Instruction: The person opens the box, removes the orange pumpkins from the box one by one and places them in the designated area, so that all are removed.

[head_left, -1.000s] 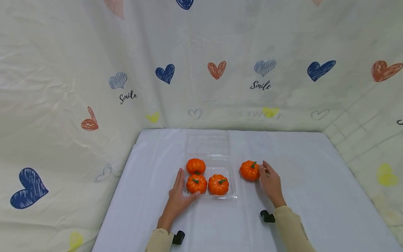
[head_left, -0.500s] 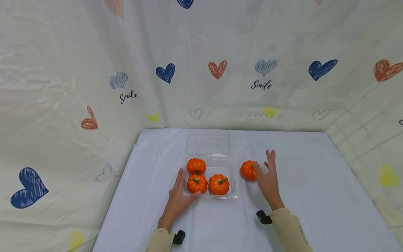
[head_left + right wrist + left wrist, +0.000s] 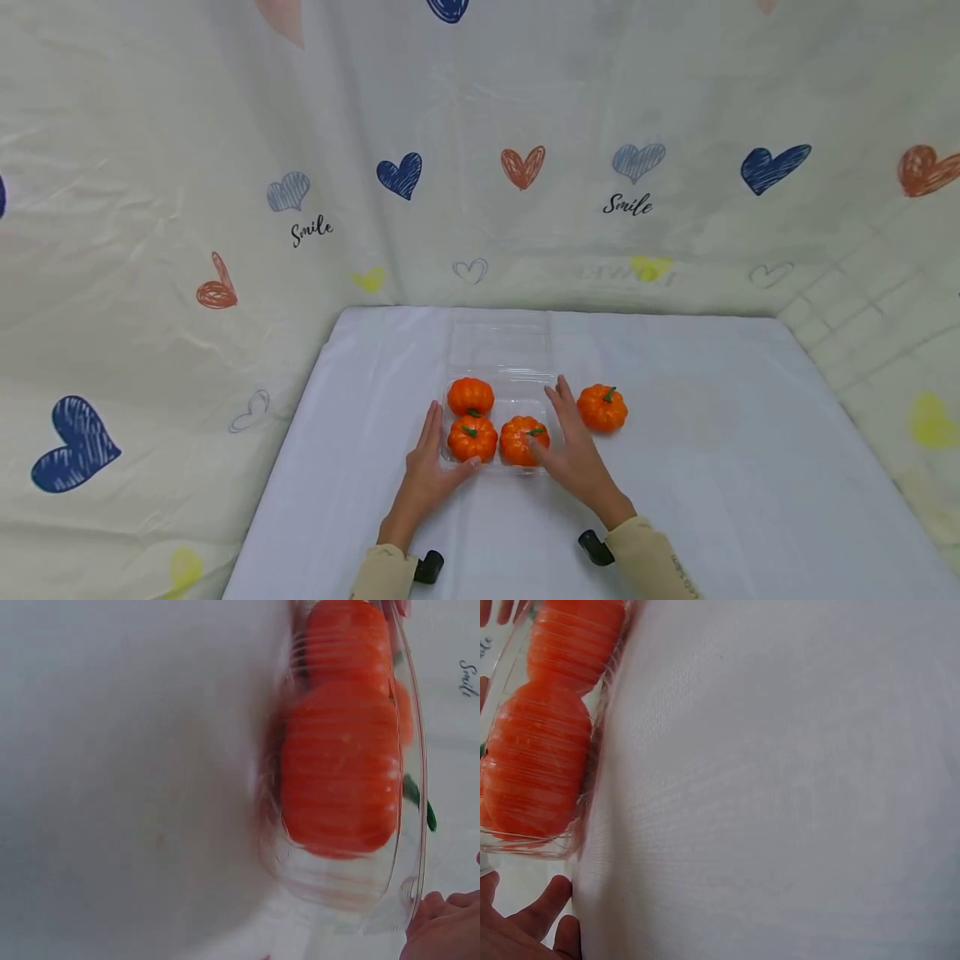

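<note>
An unfolded clear plastic clamshell box [image 3: 521, 387] lies on the table with three small orange pumpkins in it: one back left [image 3: 471, 395], one front left [image 3: 472, 439], one front right [image 3: 521, 440]. My left hand [image 3: 426, 482] lies along the box's left side, fingers straight and thumb over the front left corner. At the right side is my right hand [image 3: 583, 473], fingers extended, its thumb overlapping the front right pumpkin; whether it touches that pumpkin cannot be told. Through the wall in the right wrist view, a pumpkin [image 3: 341, 769] shows. A further pumpkin [image 3: 602, 408] sits outside, right of the box.
The box's transparent lid [image 3: 501, 342] lies flat behind it. A white cloth covers the table [image 3: 720, 450]. A heart-printed curtain [image 3: 570, 242] hangs along the back and sides. Dark wrist cameras [image 3: 596, 547] stick out beside the sleeves.
My right hand has left the outside pumpkin and moved left to the box's right side. That pumpkin stays on the table. The left hand has hardly moved.
</note>
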The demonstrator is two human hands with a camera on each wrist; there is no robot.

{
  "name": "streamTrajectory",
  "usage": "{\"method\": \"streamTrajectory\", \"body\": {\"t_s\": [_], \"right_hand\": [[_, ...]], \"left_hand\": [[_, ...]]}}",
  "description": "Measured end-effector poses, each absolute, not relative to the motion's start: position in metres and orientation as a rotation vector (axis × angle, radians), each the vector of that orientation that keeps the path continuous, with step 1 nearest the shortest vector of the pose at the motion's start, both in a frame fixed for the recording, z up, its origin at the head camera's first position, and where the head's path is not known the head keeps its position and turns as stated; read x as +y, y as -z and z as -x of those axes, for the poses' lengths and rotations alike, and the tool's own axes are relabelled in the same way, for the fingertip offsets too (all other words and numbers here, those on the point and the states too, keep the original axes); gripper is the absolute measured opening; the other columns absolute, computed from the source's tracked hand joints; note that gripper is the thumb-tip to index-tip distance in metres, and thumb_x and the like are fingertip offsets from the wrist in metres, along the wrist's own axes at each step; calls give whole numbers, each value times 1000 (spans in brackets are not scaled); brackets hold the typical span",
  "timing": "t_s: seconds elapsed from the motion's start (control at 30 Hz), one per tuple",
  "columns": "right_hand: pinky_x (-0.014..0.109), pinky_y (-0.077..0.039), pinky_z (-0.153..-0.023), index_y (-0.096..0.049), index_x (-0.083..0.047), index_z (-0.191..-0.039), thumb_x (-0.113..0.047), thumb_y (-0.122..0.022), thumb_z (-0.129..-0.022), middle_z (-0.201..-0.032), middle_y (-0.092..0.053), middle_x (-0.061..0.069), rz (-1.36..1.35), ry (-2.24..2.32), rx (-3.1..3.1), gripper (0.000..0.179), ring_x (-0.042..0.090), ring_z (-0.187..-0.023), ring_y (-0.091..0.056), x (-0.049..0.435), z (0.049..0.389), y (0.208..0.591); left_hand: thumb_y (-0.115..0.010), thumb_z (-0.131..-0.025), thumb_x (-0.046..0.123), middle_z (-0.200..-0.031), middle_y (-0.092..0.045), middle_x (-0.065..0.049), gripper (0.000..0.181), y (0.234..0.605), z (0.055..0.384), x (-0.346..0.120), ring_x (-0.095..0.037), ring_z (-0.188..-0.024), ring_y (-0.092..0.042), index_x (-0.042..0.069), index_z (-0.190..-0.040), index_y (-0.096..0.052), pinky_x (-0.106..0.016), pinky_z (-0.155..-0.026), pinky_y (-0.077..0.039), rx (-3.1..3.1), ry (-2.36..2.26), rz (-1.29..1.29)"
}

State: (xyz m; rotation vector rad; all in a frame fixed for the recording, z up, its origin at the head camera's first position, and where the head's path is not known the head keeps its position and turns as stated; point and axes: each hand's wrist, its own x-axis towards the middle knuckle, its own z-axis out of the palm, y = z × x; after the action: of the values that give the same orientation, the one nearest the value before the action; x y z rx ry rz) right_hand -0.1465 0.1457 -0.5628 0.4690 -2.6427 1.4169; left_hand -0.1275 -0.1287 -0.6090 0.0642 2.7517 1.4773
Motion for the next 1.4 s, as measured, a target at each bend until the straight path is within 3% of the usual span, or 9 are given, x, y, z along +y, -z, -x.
{"method": "streamTrajectory", "body": {"t_s": [0.23,0.43,0.63,1.13,1.4], "right_hand": [[76,-34,-114,-44,-4,-161,-24,-80,-95,-174,-22,22,-586,-1200,-2765,78,51,-153,-31,131,144,569],[71,-33,-119,-64,-6,-145,-26,-81,-95,-166,-41,22,-588,-1024,-2902,57,48,-146,-40,124,145,567],[67,-34,-118,-67,-7,-143,-21,-82,-93,-156,-54,18,-541,-1038,-2923,54,44,-137,-46,122,145,563],[66,-41,-111,-73,-8,-135,-21,-88,-88,-143,-61,18,-514,-1094,-2703,52,43,-131,-49,118,144,577],[62,-49,-108,-72,-10,-136,-20,-88,-89,-143,-58,13,-476,-1267,-2637,50,37,-132,-49,122,145,580]], "left_hand": [[-79,-87,65,-180,-10,3,118,607,128,-127,-40,-155,-36,17,-174,-15,-68,-116,-38,2746,-1482,-67],[-79,-88,63,-180,-10,2,117,608,128,-128,-40,-154,-39,16,-174,-15,-66,-116,-38,2754,-1491,-81],[-78,-89,63,-180,-10,1,116,608,128,-127,-42,-153,-39,17,-174,-15,-69,-115,-38,2762,-1493,-85],[-80,-87,64,-179,-11,6,116,610,130,-128,-38,-155,-38,20,-174,-16,-67,-116,-37,2748,-1506,-64],[-80,-88,63,-179,-12,1,116,608,128,-128,-40,-152,-41,17,-174,-17,-66,-116,-39,2762,-1517,-77]]}}
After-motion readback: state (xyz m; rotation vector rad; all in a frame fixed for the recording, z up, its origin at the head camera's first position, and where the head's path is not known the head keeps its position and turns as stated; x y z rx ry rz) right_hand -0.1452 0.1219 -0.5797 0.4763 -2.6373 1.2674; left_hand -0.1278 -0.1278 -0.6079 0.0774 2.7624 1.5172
